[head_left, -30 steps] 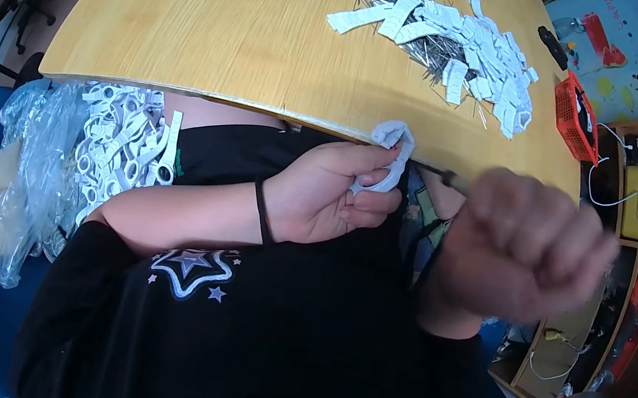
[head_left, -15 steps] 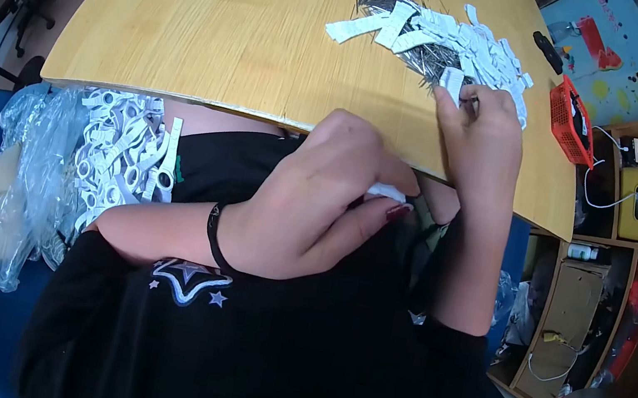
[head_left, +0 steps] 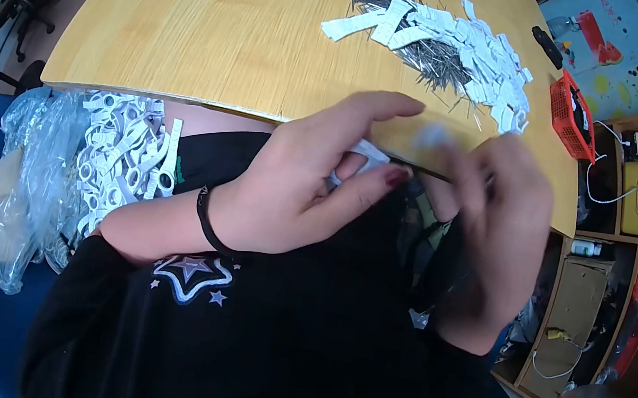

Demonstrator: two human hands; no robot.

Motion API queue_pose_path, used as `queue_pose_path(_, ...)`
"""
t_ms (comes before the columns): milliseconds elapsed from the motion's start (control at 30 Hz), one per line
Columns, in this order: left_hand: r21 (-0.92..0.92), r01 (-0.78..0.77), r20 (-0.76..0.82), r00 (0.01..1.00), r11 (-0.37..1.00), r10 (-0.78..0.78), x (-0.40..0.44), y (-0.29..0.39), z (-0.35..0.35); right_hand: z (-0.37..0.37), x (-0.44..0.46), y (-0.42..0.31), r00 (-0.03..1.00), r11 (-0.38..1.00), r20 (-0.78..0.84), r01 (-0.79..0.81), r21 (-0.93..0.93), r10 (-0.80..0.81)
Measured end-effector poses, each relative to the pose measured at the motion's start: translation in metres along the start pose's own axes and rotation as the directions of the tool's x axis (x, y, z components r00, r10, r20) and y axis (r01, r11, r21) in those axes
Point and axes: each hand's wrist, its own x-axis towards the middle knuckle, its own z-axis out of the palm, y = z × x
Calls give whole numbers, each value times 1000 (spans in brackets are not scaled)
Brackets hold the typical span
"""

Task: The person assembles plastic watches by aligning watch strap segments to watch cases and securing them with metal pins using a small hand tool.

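Basically a wooden tabletop (head_left: 196, 27), shelves (head_left: 620, 242) nearby; hands apart, left hand (head_left: 294, 174) gripping a white strip (head_left: 370, 155), blurry right hand (head_left: 508, 205) pinching a white bit (head_left: 431, 137).

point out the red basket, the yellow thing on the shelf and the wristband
red basket (head_left: 560, 103): head view, on its near side wall
yellow thing on the shelf (head_left: 636, 198): head view, on its front face
wristband (head_left: 203, 218): head view, on the dark band at the left wrist
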Motion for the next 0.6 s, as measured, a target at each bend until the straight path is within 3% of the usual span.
queue_pose_path(67, 3, -175, 79, 981, 984, 175, 5, -13, 2, -6, -8, -5, 974, 969, 199, 61, 241, -111)
queue_pose_path(133, -197, -58, 205, 974, 979, 99, 6, -15, 1, -2, -9, 6, 981, 872, 145, 40, 487, -126)
queue_pose_path(167, -351, 179, 311, 948, 919, -66, 4, -10, -1, 2, -11, 11, 985, 800, 119, 32, 599, -128)
queue_pose_path(200, -462, 408, 435, 878, 787, -199, 2, -6, -2, 10, -14, 13, 996, 689, 87, -50, 723, -19)
queue_pose_path(233, -479, 385, 417, 891, 789, -182, 0, -10, 2, 19, -16, 11, 993, 550, 73, -112, 828, 93)
queue_pose_path(300, -679, 469, 400, 882, 565, -250, 0, -12, 2, 26, -18, -4, 915, 315, 86, -222, 923, 393)
queue_pose_path(333, -759, 488, 399, 872, 432, -284, 0, -12, 2, 26, -20, -4, 923, 394, 128, -276, 877, 362)
queue_pose_path(400, -775, 477, 368, 874, 415, -317, 1, -11, 7, 27, -23, -4, 927, 550, 216, -357, 755, 306)
queue_pose_path(467, -790, 466, 336, 873, 398, -354, -2, -9, 12, 39, -23, 0, 996, 730, 81, -78, 679, 31)
queue_pose_path(500, -779, 462, 339, 879, 424, -336, -3, -10, 13, 43, -25, 1, 994, 695, 51, -101, 712, 92)
queue_pose_path(600, -812, 287, 105, 928, 508, -357, -6, -8, 26, 46, -23, -4, 961, 554, -44, -119, 824, 272)
